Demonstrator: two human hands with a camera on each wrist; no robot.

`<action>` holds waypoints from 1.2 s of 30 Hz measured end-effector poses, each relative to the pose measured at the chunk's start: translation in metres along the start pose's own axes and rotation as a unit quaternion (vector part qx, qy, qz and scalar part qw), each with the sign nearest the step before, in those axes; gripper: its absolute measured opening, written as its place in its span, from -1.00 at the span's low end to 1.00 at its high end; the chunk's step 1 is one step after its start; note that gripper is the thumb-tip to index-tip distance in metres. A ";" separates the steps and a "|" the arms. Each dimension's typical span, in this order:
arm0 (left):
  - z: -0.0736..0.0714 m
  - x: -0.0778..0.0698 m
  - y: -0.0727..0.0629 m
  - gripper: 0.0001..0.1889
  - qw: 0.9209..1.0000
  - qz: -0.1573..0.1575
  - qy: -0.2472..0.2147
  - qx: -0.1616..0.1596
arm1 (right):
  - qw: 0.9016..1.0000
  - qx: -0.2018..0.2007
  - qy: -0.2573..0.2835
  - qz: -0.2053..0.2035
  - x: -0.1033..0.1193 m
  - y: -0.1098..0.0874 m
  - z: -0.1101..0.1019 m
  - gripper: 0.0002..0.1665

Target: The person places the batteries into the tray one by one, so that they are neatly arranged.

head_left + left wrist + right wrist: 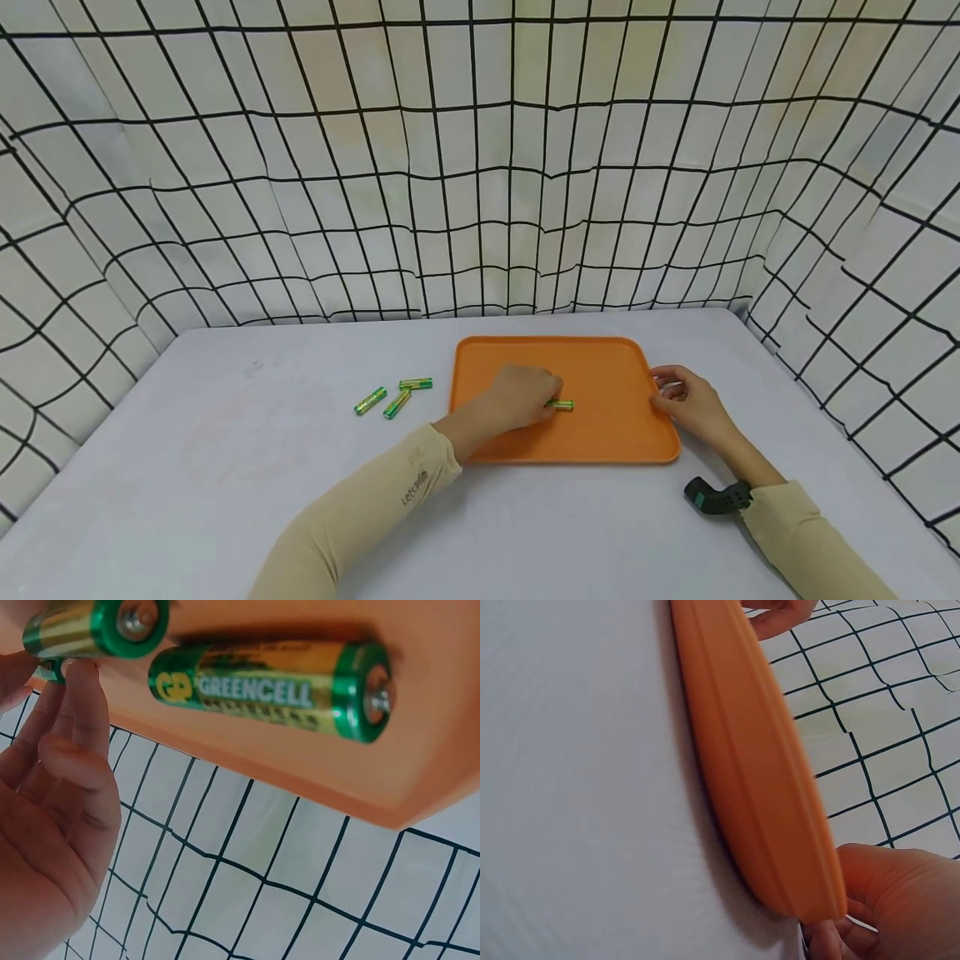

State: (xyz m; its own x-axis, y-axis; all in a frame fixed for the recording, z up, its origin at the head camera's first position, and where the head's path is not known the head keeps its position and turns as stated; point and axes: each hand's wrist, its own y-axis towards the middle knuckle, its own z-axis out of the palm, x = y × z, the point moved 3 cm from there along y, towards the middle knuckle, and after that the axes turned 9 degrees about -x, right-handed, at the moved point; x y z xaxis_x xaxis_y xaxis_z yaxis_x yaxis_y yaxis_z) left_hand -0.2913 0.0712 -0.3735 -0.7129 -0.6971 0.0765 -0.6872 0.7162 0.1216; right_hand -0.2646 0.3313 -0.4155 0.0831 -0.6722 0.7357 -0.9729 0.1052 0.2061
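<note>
My left hand [525,393] is over the orange tray [607,437], its fingertips pinching a green and gold battery [51,671] whose end shows between thumb and fingers in the left wrist view. Right above those fingertips is another battery [94,628]. A third, marked GP Greencell [262,686], lies on the tray closer to the camera. From the head, one battery [562,405] shows beside the knuckles; the hand hides the others. My right hand [693,408] holds the tray's right rim, thumb and fingers at the edge, with some fingers hidden behind the rim in the right wrist view.
Three more batteries [397,404] lie close together on the white table [187,467], left of the tray. A black wrist device [717,497] sits on my right wrist. White walls with a black grid [495,200] surround the table at the back and sides.
</note>
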 end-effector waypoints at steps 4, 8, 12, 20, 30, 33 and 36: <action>-0.001 0.001 0.000 -0.86 1.000 -0.002 0.007 -0.004 | 1.000 0.002 0.000 0.002 0.001 0.000 0.000 -0.48; -0.005 0.003 -0.001 -0.83 1.000 -0.004 0.008 -0.011 | 1.000 0.001 -0.003 0.001 0.001 0.000 0.000 -0.48; -0.009 0.007 -0.004 -0.81 1.000 -0.009 -0.005 -0.016 | 1.000 0.000 -0.003 -0.002 0.002 0.000 0.000 -0.48; -0.013 0.020 -0.012 -0.77 0.997 -0.031 -0.067 -0.013 | 1.000 0.002 -0.006 -0.001 0.002 -0.002 0.000 -0.47; -0.020 0.042 -0.025 -0.81 0.994 -0.043 -0.095 -0.026 | 1.000 0.005 -0.002 0.000 0.002 -0.001 0.000 -0.46; -0.022 0.048 -0.031 -0.80 0.995 -0.050 -0.084 -0.031 | 1.000 0.005 -0.001 -0.001 0.001 -0.001 0.000 -0.46; -0.024 0.053 -0.036 -0.78 0.995 -0.059 -0.073 -0.034 | 1.000 0.003 -0.004 -0.003 0.001 -0.001 0.001 -0.47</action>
State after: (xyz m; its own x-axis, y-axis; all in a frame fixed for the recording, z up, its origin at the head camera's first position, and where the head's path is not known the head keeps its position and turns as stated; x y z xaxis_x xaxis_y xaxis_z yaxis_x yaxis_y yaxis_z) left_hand -0.3011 0.0077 -0.3500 -0.6436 -0.7606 -0.0855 -0.7601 0.6220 0.1883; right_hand -0.2637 0.3299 -0.4152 0.0875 -0.6792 0.7287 -0.9738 0.0958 0.2062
